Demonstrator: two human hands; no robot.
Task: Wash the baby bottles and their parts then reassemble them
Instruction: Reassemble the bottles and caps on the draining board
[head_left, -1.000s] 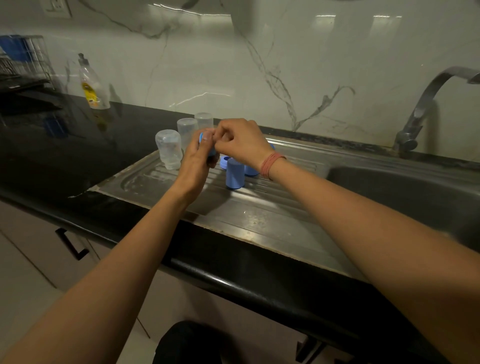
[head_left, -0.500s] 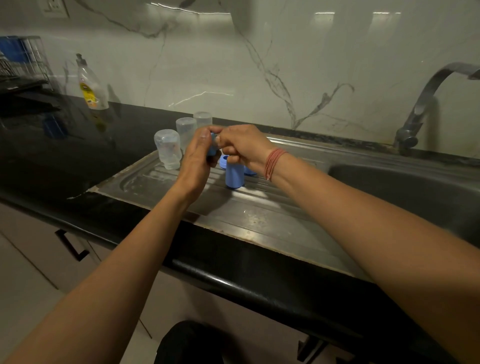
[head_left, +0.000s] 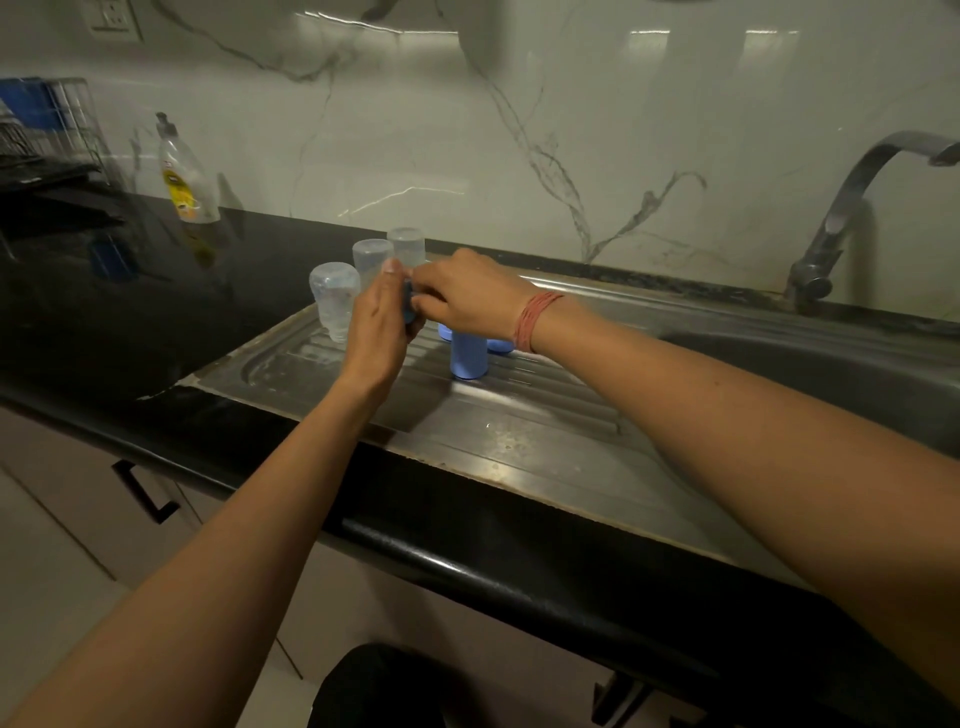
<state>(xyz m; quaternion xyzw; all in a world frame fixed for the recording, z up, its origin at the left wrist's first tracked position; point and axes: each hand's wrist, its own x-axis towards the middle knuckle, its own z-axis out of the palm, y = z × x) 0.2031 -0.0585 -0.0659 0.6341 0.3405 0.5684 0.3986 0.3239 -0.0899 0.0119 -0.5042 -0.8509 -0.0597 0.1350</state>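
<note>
Three clear baby bottles stand upside down on the steel drainboard (head_left: 519, 436): a near one (head_left: 332, 296), a middle one (head_left: 370, 255) and a far one (head_left: 408, 244). My left hand (head_left: 382, 322) grips a small blue ring (head_left: 409, 306) above the drainboard. My right hand (head_left: 467, 299) meets it from the right, its fingertips pinching the same ring, which is mostly hidden between the hands. A blue cap (head_left: 469, 356) stands upright just under my right wrist. Other blue parts (head_left: 500, 345) lie behind it, partly hidden.
A dish soap bottle (head_left: 184, 176) stands on the black counter (head_left: 104, 312) at the back left, next to a wire rack (head_left: 47, 130). The sink basin (head_left: 857, 384) and tap (head_left: 852, 208) are at the right. A cabinet handle (head_left: 145, 491) sits below the counter edge.
Both hands stay together on the blue ring and have shifted slightly lower and left over the drainboard. The bottles and the blue cap have not moved.
</note>
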